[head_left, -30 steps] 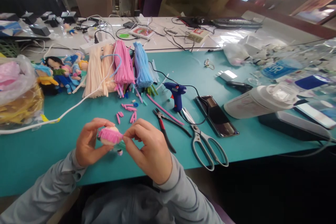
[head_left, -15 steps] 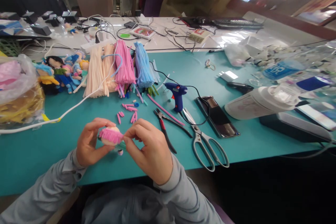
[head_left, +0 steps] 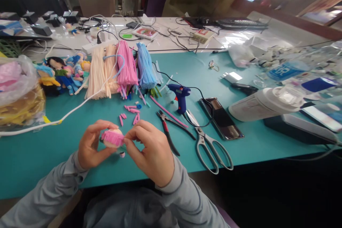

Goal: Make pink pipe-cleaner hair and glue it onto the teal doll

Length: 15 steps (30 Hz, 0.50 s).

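Observation:
My left hand (head_left: pixel 93 146) holds a small round pink and cream fuzzy piece (head_left: pixel 112 138) between thumb and fingers. My right hand (head_left: pixel 151 151) pinches the right edge of that piece with thumb and forefinger. A tiny dark and pale bit (head_left: pixel 122 154) shows just beneath it. Beyond my hands lie several short pink pieces (head_left: pixel 131 109). To the right are red and black pliers (head_left: pixel 167 131), a long pink stem (head_left: pixel 168 111), a blue glue gun (head_left: pixel 181 97) and open scissors (head_left: pixel 204 139).
Bundles of cream (head_left: pixel 100 73), pink (head_left: pixel 127 66) and blue stems (head_left: pixel 145 66) lie behind, with small dolls (head_left: pixel 62 73) at left. A white cable (head_left: pixel 80 106) crosses the left side. A phone (head_left: pixel 221 118) and a white bottle (head_left: pixel 263 104) are at right.
My right hand has shifted slightly left, closer against the pink and cream piece. My left hand and the tools look unmoved.

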Tool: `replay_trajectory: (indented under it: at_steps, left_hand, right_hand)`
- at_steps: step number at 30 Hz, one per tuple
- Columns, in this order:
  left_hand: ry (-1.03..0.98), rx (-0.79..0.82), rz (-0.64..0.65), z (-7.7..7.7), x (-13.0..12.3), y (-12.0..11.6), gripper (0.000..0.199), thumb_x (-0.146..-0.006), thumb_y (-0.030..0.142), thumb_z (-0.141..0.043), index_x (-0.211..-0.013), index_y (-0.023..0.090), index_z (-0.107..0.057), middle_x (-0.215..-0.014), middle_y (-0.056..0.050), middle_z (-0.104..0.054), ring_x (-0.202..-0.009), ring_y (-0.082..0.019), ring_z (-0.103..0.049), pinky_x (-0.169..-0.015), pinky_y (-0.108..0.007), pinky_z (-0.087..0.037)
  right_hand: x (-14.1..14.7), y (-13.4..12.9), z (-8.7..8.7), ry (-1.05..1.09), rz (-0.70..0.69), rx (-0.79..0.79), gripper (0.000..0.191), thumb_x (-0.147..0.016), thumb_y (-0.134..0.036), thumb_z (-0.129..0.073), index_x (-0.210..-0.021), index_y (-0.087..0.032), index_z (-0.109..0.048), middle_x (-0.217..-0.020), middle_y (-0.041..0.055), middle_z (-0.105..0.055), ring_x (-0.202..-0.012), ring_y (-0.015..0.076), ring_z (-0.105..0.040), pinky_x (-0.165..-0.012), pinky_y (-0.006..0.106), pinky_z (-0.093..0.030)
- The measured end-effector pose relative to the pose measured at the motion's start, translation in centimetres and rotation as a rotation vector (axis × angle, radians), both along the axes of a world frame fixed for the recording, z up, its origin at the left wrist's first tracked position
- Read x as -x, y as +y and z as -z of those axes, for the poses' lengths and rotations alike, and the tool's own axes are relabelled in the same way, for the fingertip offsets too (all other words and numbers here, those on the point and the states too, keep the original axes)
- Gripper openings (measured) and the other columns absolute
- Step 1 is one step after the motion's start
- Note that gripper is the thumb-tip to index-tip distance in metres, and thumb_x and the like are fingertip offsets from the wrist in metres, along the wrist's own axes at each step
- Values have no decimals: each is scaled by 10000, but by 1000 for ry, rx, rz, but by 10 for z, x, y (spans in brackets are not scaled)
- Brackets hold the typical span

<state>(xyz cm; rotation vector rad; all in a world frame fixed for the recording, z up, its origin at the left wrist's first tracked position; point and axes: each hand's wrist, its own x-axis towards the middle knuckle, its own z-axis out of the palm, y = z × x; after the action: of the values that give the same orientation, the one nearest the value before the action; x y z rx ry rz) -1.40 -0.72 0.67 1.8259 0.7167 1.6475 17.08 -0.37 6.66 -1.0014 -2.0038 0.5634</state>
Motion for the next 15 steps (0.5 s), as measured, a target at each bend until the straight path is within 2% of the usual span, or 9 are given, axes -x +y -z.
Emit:
replay_trajectory:
  at_steps: [9,12,15]
  left_hand:
    - [-28,26,-39,-3,-2,0,513,-716,129,-763,-1190,224,-588,-975,-66,-710,-875,-197,-673,-742,-325,-562]
    - [-76,93,-43,-5,-2,0,461,-732,158,-754,-1162,220,-602,-960,-66,-705,-852,-191,-673,-709,-306,-566]
    - [-133,143,-31,-5,-3,-1,426,-751,177,-743,-1154,216,-610,-971,-63,-696,-857,-176,-667,-703,-277,-565]
  right_hand:
    - [-2,2,-3,-19,1,-15,140,-877,-186,-569,-763,-184,-650,-676,0,-538,-626,124,-523,-573,245,-429]
    - [-7,3,-3,53,-7,15,84,-869,-202,-596,-827,-175,-663,-689,1,-552,-612,119,-522,-561,241,-446]
    - [-12,5,-1,129,-10,-2,49,-844,-153,-608,-809,-172,-636,-697,2,-563,-620,118,-528,-558,239,-455]
